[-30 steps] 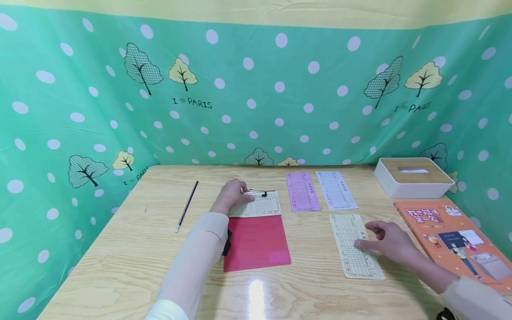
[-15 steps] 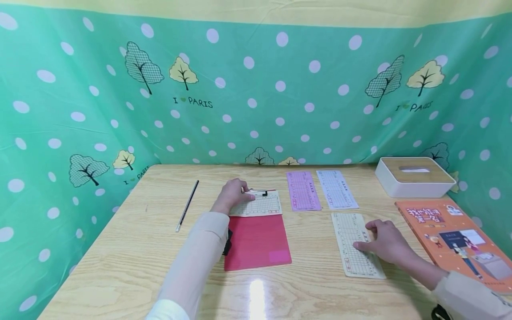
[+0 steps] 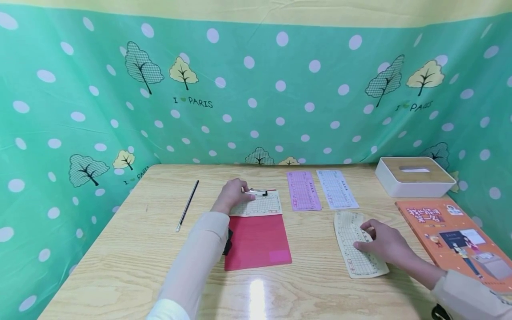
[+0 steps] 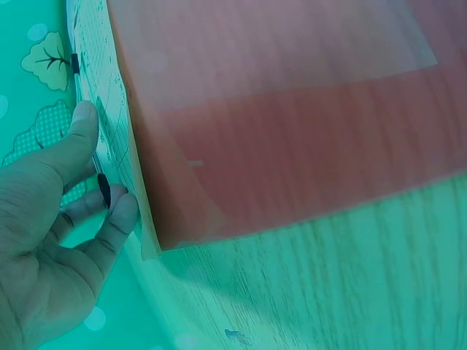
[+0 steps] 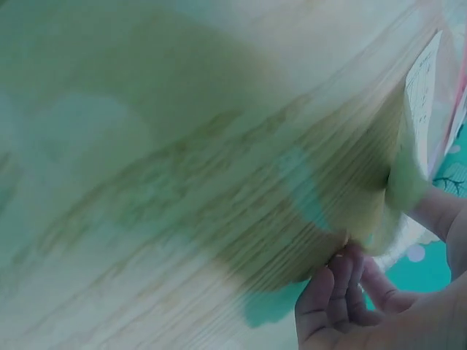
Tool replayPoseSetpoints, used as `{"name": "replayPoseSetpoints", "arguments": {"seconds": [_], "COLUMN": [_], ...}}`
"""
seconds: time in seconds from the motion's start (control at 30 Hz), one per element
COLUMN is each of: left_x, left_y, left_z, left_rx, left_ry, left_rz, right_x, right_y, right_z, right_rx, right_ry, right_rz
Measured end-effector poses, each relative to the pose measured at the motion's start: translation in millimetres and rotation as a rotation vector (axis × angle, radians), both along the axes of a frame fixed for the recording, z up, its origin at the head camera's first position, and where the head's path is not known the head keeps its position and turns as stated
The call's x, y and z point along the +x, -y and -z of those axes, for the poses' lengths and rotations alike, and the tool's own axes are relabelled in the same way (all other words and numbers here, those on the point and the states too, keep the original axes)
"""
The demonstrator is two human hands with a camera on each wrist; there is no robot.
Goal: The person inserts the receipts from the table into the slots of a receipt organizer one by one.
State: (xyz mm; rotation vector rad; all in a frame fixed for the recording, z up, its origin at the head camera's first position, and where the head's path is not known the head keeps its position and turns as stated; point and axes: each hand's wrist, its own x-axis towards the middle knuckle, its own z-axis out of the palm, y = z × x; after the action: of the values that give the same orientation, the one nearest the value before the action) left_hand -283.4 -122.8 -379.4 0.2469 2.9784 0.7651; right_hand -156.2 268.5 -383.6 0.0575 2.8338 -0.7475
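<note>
My left hand (image 3: 234,195) pinches the metal clip (image 3: 256,192) at the far end of a red clipboard (image 3: 258,244). A cream printed slip (image 3: 262,203) lies under the clip, across the board's upper part. In the left wrist view, the thumb (image 4: 84,120) presses on the wire of the clip, with the other fingertips curled by its lower end. My right hand (image 3: 382,242) pinches another cream printed slip (image 3: 352,249) by its right side. That slip is bowed, and its right edge is lifted in the right wrist view.
A purple printed slip (image 3: 304,191) and a white printed slip (image 3: 337,190) lie side by side behind the right hand. A white tissue box (image 3: 416,178) with a wooden lid and an orange book (image 3: 460,244) are at the right. A dark pencil (image 3: 187,206) lies left of the clipboard.
The slip at the right hand was flat and is now bent, shifted slightly right, with the right fingers closed in on its edge. The left hand stays at the clip.
</note>
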Motion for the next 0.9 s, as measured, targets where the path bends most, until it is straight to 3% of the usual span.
{"name": "replayPoseSetpoints", "arguments": {"seconds": [0.2,0.47,0.6,0.9], "left_x": [0.6,0.5,0.2,0.4], "left_y": [0.4,-1.1,-2.0,-1.8], "left_z": [-0.1,-0.6,-0.4,0.2], "left_rx": [0.004,0.010,0.018,0.006], "left_ry": [-0.003,0.008,0.014,0.010], "left_rz": [-0.004,-0.004,-0.004,-0.012], "right_x": [-1.6,-4.6,-3.8,-2.9], "right_y": [-4.6,-22.8,-30.1,-29.9], "right_z": [1.0,4.6,5.0,4.2], "right_rx": [-0.056,-0.219,-0.283,-0.246], "right_ry": [0.046,0.086,0.113,0.058], "right_rz": [0.037,0.003,0.032,0.037]}}
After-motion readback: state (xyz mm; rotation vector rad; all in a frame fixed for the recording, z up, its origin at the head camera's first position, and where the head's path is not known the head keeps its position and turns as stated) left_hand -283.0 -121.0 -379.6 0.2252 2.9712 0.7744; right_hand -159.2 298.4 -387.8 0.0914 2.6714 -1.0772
